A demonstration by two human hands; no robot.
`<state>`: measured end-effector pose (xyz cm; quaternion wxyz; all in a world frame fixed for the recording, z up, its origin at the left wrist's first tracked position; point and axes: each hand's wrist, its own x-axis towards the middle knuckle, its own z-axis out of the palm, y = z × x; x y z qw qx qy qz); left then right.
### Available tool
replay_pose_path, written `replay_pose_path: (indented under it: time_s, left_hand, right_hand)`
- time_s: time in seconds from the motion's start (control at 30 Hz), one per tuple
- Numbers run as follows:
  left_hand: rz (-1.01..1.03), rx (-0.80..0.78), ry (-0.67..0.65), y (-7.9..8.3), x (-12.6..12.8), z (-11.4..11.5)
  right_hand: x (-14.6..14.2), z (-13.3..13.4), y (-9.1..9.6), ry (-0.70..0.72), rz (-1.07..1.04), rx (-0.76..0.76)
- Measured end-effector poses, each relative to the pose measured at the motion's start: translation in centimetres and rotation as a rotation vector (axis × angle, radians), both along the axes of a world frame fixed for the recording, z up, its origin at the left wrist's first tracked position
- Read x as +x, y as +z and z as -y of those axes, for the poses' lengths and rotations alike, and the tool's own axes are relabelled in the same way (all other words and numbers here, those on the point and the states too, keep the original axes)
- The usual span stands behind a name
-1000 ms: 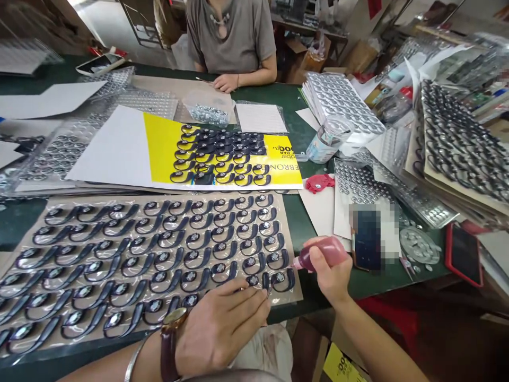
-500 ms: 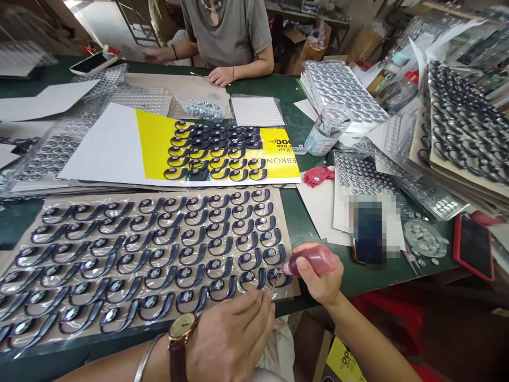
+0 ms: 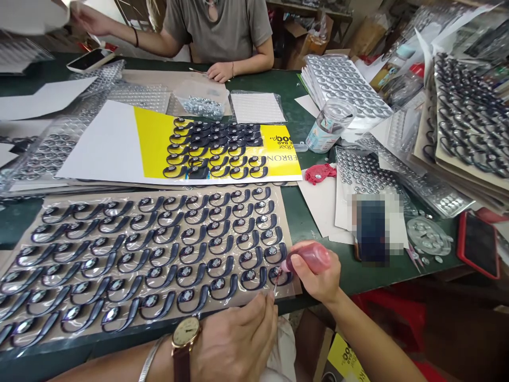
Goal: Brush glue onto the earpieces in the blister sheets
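Note:
My right hand [image 3: 321, 276] is closed round a small squeeze bottle of pinkish-red liquid [image 3: 308, 257], tilted with its nozzle pointing left and down. That nozzle is at the last dark curved piece [image 3: 277, 274] in the near right corner of a brown sheet [image 3: 292, 289]. Below the same piece my left hand [image 3: 238, 339], with a watch [image 3: 186, 332] on its wrist, pinches a thin pointed tool [image 3: 275, 286]. Most of this tool is hidden by the fingers. Rows of dark hook-shaped pieces [image 3: 217, 286], each with a shiny stone, lie under clear film across the sheet.
Behind the sheet lies a yellow and white card [image 3: 153, 143] bearing more dark pieces. A clear cup [image 3: 328, 127], a red cloth [image 3: 320, 173], a dish of stones [image 3: 428, 236] and a red-cased phone [image 3: 477, 244] are to the right. A co-worker [image 3: 218, 32] sits opposite.
My hands stay at the same corner piece, nearly unmoved. Across the table, the co-worker's arm on the left of the view has risen and now holds a pale sheet.

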<state>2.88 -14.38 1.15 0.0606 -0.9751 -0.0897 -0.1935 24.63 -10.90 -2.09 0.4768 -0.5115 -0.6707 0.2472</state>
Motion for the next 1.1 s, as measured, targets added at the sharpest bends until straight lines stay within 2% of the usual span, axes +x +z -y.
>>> replay_pose_path:
  time_s: [0.3, 0.53, 0.87, 0.97, 1.1]
  left_hand:
    - [0.056, -0.028, 0.027, 0.24, 0.19, -0.24]
    - [0.067, -0.051, 0.044, -0.01, 0.07, -0.22]
    - [0.060, -0.040, 0.055, 0.22, 0.05, -0.42]
    - [0.060, -0.042, 0.062, 0.46, 0.04, -0.51]
    - [0.073, -0.095, 0.080, 0.74, -0.05, -0.63]
  right_hand:
    - [0.37, 0.26, -0.79, -0.044, -0.020, -0.026]
    - [0.30, 0.18, -0.34, -0.115, -0.079, -0.026]
    - [0.07, 0.23, -0.84, -0.057, -0.095, -0.102]
    - [0.12, 0.21, -0.70, -0.048, -0.073, -0.075]
    - [0.31, 0.01, -0.13, -0.105, -0.006, -0.018]
